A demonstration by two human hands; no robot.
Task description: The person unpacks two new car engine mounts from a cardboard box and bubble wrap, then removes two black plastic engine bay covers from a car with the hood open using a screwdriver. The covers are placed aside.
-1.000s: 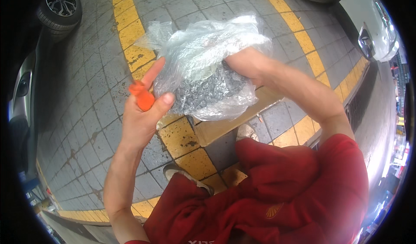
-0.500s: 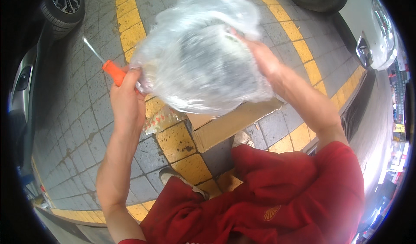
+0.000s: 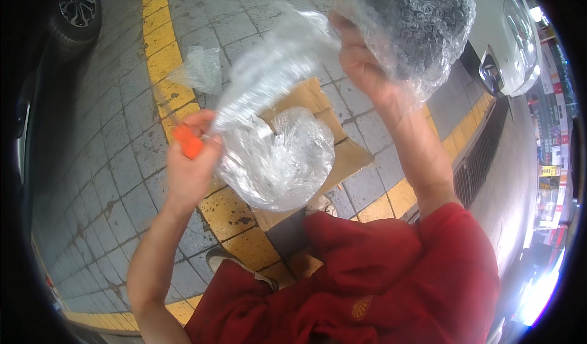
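Nearest, we wear a yellow fan-shaped emblem (image 3: 361,307) on red clothing (image 3: 422,277), while beyond, our left hand (image 3: 191,176) clasps an orange-handled screwdriver (image 3: 187,142), its blurred shaft pointing forward-left, and crumpled clear plastic (image 3: 275,166) over cardboard (image 3: 351,157), our right hand (image 3: 365,69) gripping a dark bubble-wrapped bundle (image 3: 422,26), upper right, long axis unclear.

One brown cardboard piece (image 3: 351,160); over it, one clear plastic bag (image 3: 306,160); two hands, left hand (image 3: 194,163) to its left, right hand (image 3: 365,69) to its upper right; one orange-handled screwdriver (image 3: 187,141) left of it; one bubble-wrapped bundle (image 3: 428,23) to its upper right; two shoes (image 3: 321,205) below it; two cars (image 3: 512,41), one on either side of it.
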